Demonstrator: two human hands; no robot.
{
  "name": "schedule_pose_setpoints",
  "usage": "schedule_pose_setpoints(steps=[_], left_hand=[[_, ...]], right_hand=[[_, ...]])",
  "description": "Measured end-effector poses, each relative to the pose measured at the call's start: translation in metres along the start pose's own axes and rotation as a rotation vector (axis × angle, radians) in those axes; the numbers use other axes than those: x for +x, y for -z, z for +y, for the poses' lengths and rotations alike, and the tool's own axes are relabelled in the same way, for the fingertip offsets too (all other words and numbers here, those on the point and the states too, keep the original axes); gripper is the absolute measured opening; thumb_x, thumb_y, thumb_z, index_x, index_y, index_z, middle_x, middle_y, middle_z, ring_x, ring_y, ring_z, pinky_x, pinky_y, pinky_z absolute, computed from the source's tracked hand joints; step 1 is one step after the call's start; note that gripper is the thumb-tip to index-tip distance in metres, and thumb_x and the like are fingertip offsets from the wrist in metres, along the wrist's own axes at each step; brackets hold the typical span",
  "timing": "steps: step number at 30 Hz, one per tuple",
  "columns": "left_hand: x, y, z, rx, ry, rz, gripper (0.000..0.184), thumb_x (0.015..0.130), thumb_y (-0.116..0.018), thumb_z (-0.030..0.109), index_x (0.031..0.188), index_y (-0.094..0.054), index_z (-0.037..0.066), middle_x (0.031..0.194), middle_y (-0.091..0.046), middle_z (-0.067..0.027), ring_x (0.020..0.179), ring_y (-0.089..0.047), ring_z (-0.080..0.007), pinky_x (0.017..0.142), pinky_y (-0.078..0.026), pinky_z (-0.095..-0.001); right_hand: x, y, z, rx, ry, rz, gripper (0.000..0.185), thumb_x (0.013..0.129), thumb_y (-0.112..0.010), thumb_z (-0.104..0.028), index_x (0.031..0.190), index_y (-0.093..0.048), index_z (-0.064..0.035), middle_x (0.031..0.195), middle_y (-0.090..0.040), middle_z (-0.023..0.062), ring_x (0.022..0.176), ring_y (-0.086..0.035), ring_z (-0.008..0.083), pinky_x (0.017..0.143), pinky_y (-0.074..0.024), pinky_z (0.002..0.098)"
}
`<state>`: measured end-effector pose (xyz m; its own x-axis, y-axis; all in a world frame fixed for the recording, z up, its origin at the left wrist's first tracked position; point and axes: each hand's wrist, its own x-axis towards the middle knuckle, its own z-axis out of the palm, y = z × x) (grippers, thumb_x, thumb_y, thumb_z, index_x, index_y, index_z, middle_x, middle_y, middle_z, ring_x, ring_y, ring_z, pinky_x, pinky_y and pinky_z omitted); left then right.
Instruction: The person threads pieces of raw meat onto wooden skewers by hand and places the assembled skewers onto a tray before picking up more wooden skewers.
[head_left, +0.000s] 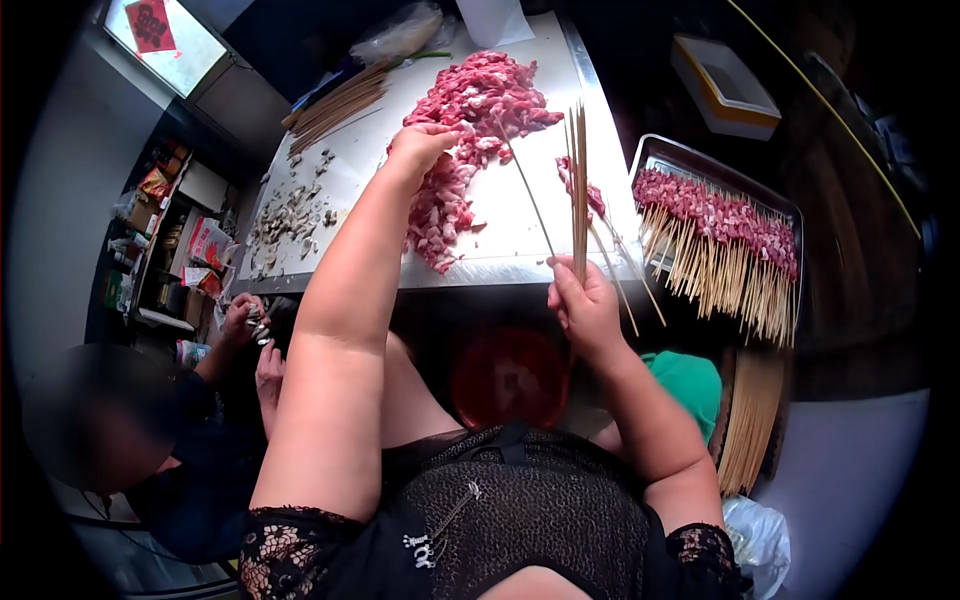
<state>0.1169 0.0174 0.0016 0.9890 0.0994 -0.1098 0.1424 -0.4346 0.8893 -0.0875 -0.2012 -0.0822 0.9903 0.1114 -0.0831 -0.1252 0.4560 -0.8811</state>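
My left hand reaches over the pile of raw meat pieces, its fingers pinched together on a piece at the pile's left side. The fingertips partly hide that piece. My right hand is closed around an upright bundle of wooden skewers at the table's front edge. One bare skewer leans away to the left from its thumb, its tip near the meat. Just behind the bundle, a few skewers with meat threaded on them lie on the white tabletop.
A metal tray of finished meat skewers stands at right, above more bare skewers. Loose skewers and grey scraps lie on the table's left. Below is a red basin. Another person's hands hold small pale pieces.
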Motion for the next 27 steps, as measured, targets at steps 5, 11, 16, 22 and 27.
schedule_pose_setpoints(steps=[5,11,16,22,27], left_hand=[[-0.061,0.012,0.005,-0.568,0.148,-0.214,0.026,0.096,-0.041,0.019,0.099,-0.057,-0.001,0.081,-0.064,-0.0086,0.061,-0.059,-0.0116,0.054,-0.053,-0.0228],[-0.101,0.001,-0.010,-0.824,0.073,-0.151,0.029,0.097,-0.038,0.023,0.106,-0.053,0.000,0.099,-0.063,-0.0149,0.082,-0.065,-0.0193,0.072,-0.056,-0.0276],[-0.105,-0.002,-0.021,-1.040,0.074,-0.079,0.025,0.095,-0.044,0.022,0.110,-0.051,0.003,0.099,-0.063,-0.0154,0.091,-0.063,-0.0247,0.082,-0.053,-0.0377],[-0.094,-0.005,-0.034,-1.184,0.011,-0.048,0.024,0.094,-0.046,0.022,0.106,-0.053,0.003,0.095,-0.063,-0.0138,0.085,-0.063,-0.0244,0.081,-0.053,-0.0384],[-0.093,-0.009,-0.030,-1.182,0.018,-0.035,0.022,0.094,-0.047,0.023,0.104,-0.054,0.004,0.095,-0.063,-0.0136,0.085,-0.063,-0.0242,0.081,-0.053,-0.0380]], right_hand=[[-0.002,0.002,0.003,-0.120,0.030,-0.050,0.019,0.093,-0.051,-0.018,0.105,-0.057,-0.0041,0.063,-0.052,-0.0016,0.045,-0.039,0.0024,0.041,-0.0305,0.0163],[-0.004,0.001,0.009,-0.266,0.080,-0.088,0.021,0.089,-0.055,-0.012,0.107,-0.061,-0.0032,0.063,-0.053,-0.0031,0.052,-0.044,0.0019,0.047,-0.0347,0.0171],[-0.004,-0.002,0.009,-0.341,0.050,-0.058,0.019,0.087,-0.057,-0.010,0.104,-0.062,-0.0026,0.063,-0.052,-0.0041,0.056,-0.046,0.0026,0.051,-0.0367,0.0179],[-0.002,-0.003,0.005,-0.349,0.034,-0.073,0.019,0.087,-0.057,-0.009,0.104,-0.063,-0.0025,0.063,-0.050,-0.0051,0.055,-0.044,0.0022,0.051,-0.0361,0.0179],[-0.003,-0.004,0.004,-0.368,0.025,-0.065,0.019,0.087,-0.057,-0.009,0.104,-0.063,-0.0030,0.062,-0.050,-0.0051,0.055,-0.044,0.0022,0.050,-0.0357,0.0179]])
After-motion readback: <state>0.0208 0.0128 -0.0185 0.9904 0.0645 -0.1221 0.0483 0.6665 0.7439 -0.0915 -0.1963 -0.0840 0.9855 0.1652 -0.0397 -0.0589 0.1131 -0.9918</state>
